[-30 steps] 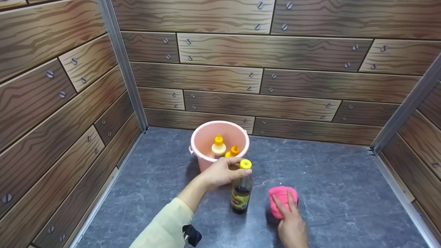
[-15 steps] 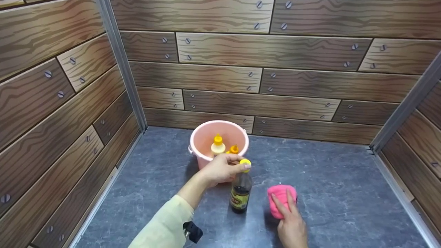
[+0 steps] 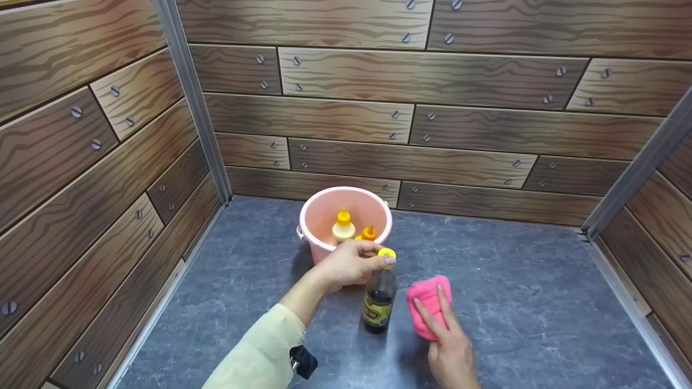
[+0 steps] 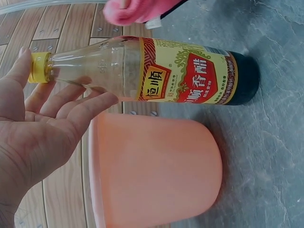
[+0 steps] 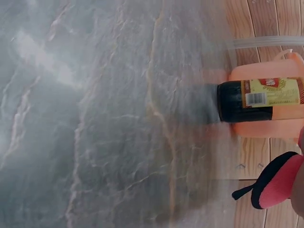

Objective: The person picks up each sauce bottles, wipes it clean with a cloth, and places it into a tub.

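My left hand (image 3: 346, 267) pinches the yellow cap (image 4: 40, 67) of a glass vinegar bottle (image 3: 377, 310), thumb on the cap and fingers along the neck. Dark liquid fills the lower part of the upright bottle, behind a yellow and red label (image 4: 190, 76). To its right, my right hand (image 3: 453, 348) grips a folded pink cloth (image 3: 423, 294), two fingers stretched over its face and the thumb hidden. A black edging with a small loop (image 5: 261, 185) shows on the cloth in the right wrist view.
Just behind the bottle stands a pink bucket (image 4: 156, 166). Inside it are a cream bottle (image 3: 343, 230) with a yellow nozzle and another with an orange nozzle (image 3: 369, 233). Wood-patterned walls (image 3: 346, 121) enclose the grey marbled surface (image 3: 540, 302) at the back and sides.
My right hand has moved the pink cloth left and slightly away from me, closer to the bottle, and tilted it. My left hand and the bottle stay about where they were.
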Tool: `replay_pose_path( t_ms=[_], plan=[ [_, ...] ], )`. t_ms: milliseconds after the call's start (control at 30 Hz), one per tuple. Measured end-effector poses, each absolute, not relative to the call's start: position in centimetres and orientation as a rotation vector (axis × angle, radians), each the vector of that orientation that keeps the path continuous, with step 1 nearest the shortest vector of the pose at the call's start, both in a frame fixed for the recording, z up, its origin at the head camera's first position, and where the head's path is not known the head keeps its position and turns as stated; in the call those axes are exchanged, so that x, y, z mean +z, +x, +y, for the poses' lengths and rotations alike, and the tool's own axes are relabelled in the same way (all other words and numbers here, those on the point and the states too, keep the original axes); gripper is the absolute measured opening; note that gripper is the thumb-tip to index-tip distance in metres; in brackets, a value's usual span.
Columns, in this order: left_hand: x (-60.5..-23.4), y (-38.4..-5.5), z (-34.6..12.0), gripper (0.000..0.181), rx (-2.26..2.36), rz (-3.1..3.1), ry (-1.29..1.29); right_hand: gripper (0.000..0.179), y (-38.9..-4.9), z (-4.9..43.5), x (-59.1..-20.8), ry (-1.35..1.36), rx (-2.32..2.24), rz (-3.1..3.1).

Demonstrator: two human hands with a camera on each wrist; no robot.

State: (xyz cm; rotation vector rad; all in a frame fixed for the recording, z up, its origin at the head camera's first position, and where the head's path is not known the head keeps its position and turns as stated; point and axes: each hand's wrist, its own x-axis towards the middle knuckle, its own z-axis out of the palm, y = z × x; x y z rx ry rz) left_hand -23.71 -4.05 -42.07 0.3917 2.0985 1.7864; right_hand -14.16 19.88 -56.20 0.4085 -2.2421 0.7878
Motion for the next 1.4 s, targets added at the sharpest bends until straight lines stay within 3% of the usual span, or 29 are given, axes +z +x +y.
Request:
replay_pose_path(
  t_ms=[700,1400],
  plan=[
    [-42.0,-24.2,-4.3,0.014,1.760,2.034,0.487,0.086,-15.5,16.1,-52.9,0.703,0.790,-2.112],
    [-42.1,-24.3,-4.5,0.017,1.794,1.956,0.497,0.089,-16.5,15.0,-52.3,0.714,0.633,-2.145]
  ],
)
